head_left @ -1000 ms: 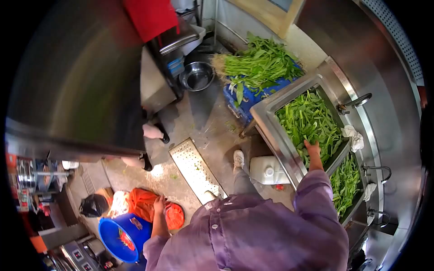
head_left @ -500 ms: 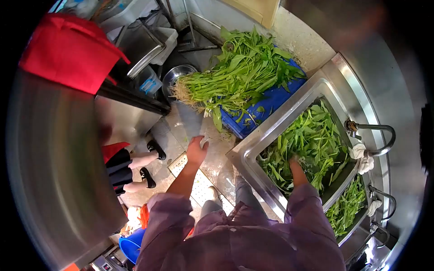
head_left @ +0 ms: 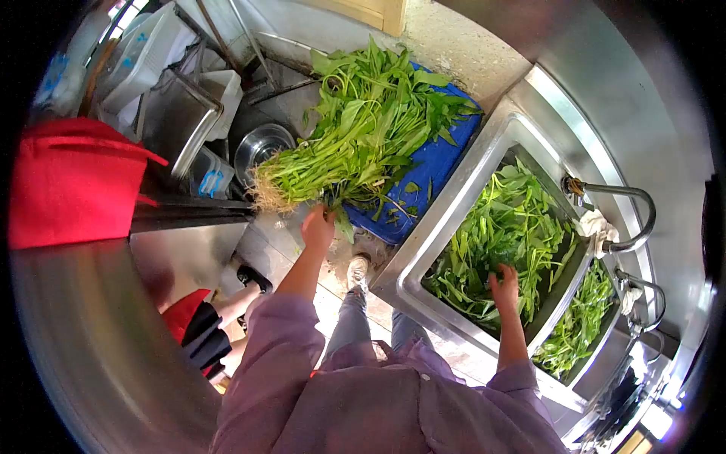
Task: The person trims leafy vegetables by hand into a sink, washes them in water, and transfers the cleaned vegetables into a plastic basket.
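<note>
A big heap of leafy greens (head_left: 370,121) with long stems and pale roots lies on a blue crate (head_left: 446,163). My left hand (head_left: 318,225) is at the lower edge of the stems, its fingers slightly apart and partly against the greens; no firm hold shows. In the metal sink (head_left: 404,276), loose cut greens (head_left: 510,219) fill the basin. Just over them, my right hand (head_left: 505,289) has its thumb and fingers apart, with nothing held.
A second basin holds more greens (head_left: 578,325). Curved taps (head_left: 635,198) with white cloth line the right wall. A metal bowl (head_left: 265,144) and plastic tubs (head_left: 147,60) stand upper left. Another person's shoe (head_left: 255,278) shows at left, near a red cloth (head_left: 76,181).
My left hand has moved forward from over the floor to the stems of the heap. My right hand has come up out of the greens in the sink. The view has shifted.
</note>
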Demonstrator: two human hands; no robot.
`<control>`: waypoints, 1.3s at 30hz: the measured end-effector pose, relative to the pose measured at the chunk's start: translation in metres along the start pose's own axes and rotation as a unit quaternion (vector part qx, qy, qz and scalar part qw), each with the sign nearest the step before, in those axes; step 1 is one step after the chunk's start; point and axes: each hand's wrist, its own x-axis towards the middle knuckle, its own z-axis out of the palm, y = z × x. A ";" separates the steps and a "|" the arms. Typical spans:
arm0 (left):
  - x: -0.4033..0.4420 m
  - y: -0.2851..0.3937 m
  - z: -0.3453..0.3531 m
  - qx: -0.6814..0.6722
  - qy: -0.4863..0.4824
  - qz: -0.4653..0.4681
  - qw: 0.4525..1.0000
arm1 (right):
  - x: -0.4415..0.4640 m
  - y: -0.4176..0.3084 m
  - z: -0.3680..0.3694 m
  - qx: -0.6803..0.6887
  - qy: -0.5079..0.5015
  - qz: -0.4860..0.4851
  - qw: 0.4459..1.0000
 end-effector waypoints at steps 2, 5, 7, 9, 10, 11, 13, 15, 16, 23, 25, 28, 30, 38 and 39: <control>-0.002 0.000 -0.018 -0.089 -0.007 0.030 0.996 | 0.000 -0.012 -0.003 0.024 0.062 0.017 0.998; -0.021 0.049 -0.097 -0.449 -0.243 -0.112 0.853 | 0.003 -0.057 -0.021 0.051 0.131 -0.014 0.990; -0.024 0.058 -0.125 -0.536 -0.321 -0.113 0.773 | 0.008 -0.096 -0.028 0.077 0.199 -0.071 0.974; -0.027 0.075 -0.154 -0.536 -0.348 -0.097 0.763 | 0.008 -0.135 -0.042 0.085 0.239 -0.159 0.954; -0.029 0.081 -0.164 -0.538 -0.367 -0.094 0.753 | 0.009 -0.153 -0.047 0.100 0.254 -0.187 0.944; -0.030 0.085 -0.171 -0.533 -0.376 -0.083 0.753 | 0.005 -0.176 -0.061 0.083 0.265 -0.219 0.935; -0.032 0.093 -0.181 -0.517 -0.410 -0.006 0.751 | -0.001 -0.206 -0.079 0.098 0.304 -0.274 0.907; -0.034 0.106 -0.189 -0.513 -0.437 0.005 0.739 | -0.005 -0.220 -0.095 0.097 0.334 -0.312 0.884; -0.034 0.113 -0.193 -0.497 -0.446 0.015 0.744 | -0.006 -0.224 -0.102 0.099 0.346 -0.308 0.881; -0.051 0.164 -0.194 -0.411 -0.512 0.083 0.750 | -0.020 -0.204 -0.132 0.023 0.362 -0.377 0.852; -0.057 0.175 -0.185 -0.460 -0.564 0.012 0.686 | -0.025 -0.184 -0.124 -0.016 0.371 -0.384 0.845; -0.061 0.190 -0.161 -0.473 -0.615 -0.002 0.631 | -0.035 -0.153 -0.122 -0.048 0.386 -0.348 0.853; -0.064 0.197 -0.146 -0.488 -0.645 -0.039 0.587 | -0.041 -0.138 -0.119 -0.057 0.389 -0.328 0.859; -0.096 0.241 -0.100 -0.402 -0.661 -0.037 0.632 | -0.021 -0.050 -0.099 0.555 0.232 0.010 0.799; -0.097 0.243 -0.099 -0.390 -0.651 -0.027 0.651 | -0.014 -0.026 -0.098 0.625 0.242 0.086 0.737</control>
